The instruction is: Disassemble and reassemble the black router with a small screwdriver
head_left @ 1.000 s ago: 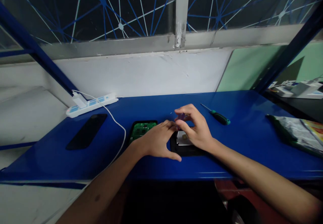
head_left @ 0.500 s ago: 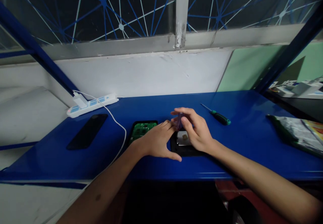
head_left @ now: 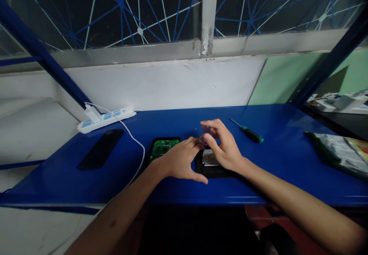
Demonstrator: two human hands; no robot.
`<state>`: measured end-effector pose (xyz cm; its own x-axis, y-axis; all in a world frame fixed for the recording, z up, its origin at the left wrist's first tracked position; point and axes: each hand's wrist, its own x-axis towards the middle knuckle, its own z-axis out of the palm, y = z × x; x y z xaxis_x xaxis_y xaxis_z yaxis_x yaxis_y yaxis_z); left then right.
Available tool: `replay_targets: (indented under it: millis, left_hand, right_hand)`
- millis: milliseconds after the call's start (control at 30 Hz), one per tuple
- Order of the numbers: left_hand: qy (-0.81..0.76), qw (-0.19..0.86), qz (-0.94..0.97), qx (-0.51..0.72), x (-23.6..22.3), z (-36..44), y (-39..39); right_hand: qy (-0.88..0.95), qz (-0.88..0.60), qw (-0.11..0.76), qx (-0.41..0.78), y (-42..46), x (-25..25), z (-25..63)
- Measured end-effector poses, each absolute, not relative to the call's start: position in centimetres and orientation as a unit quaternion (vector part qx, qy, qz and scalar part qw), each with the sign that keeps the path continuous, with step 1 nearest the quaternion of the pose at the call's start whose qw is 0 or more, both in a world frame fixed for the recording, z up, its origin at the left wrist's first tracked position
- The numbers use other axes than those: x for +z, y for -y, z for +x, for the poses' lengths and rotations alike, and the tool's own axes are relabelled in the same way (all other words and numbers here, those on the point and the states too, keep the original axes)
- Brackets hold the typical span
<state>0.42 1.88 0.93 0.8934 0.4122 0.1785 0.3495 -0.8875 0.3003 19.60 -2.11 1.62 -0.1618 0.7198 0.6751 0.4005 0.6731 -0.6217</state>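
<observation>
One green board [head_left: 162,147] bared at nine o'clock; seemingly unfinished with metal plate [head_left: 207,161] in black casing [head_left: 217,172] — gripping purple tool [head_left: 207,129] in right hand [head_left: 225,145]; cannot tell with left hand [head_left: 182,158].

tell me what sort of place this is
Probably an electronics workbench, judging by the green circuit board in a black casing, the green-and-black-handled screwdriver and the white power strip, all on a blue table.
</observation>
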Motion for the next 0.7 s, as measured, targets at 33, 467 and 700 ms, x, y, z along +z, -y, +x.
replay_targets:
  millis: [33, 467, 700]
  left_hand:
    - [-0.199, 0.130, 0.964, 0.116, 0.97, 0.42, -1.84]
    - [-0.203, 0.124, 0.965, 0.109, 0.75, 0.29, -1.90]
    - [-0.199, 0.128, 0.964, 0.121, 0.76, 0.25, -1.89]
  right_hand:
    - [0.748, -0.373, 0.529, 0.145, 2.06, 1.63, 19.62]
    - [0.731, -0.346, 0.577, 0.111, 1.69, 1.76, 19.64]
    - [0.725, -0.369, 0.555, 0.171, 2.22, 2.03, 19.65]
